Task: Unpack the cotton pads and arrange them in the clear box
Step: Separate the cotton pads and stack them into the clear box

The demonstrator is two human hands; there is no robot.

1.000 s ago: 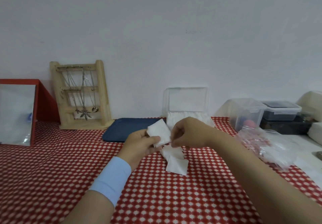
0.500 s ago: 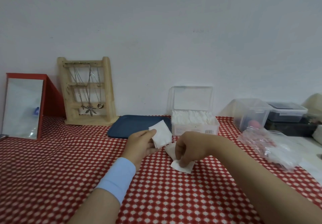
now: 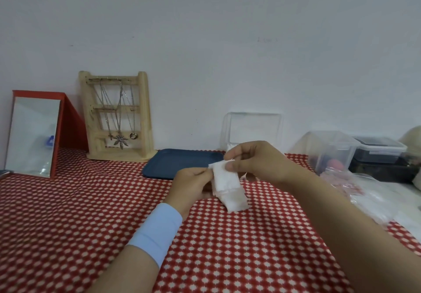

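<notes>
Cotton pads (image 3: 224, 180), a small stack of white squares, are pinched between both hands low over the table. The thumb and fingertips of the right hand (image 3: 257, 161) are closed on the stack's upper edge. The left hand (image 3: 193, 184), with a pale blue wristband (image 3: 157, 231) on the wrist, has its fingers curled round the stack's left side. The lowest pad sags toward the red checked tablecloth (image 3: 91, 213); whether it touches I cannot tell

This looks like squaring up loose pads before they go in. The clear box (image 3: 254, 126) stands right behind the right hand, its lid upright against the wall. Its body is hidden by that hand, so how full it is cannot be read. This handful has yet to go in. A crumpled plastic bag (image 3: 364, 188) to the right shows something white inside, perhaps more pads

A dark blue tray (image 3: 182, 161) lies just left of the box. Further left are a wooden jewellery stand (image 3: 117, 117) hung with necklaces and a red-framed mirror (image 3: 32, 133). Two lidded containers (image 3: 332, 149) stand at the back right. Nothing visible blocks the short way from the hands to the box; only the tray and the bag flank it
</notes>
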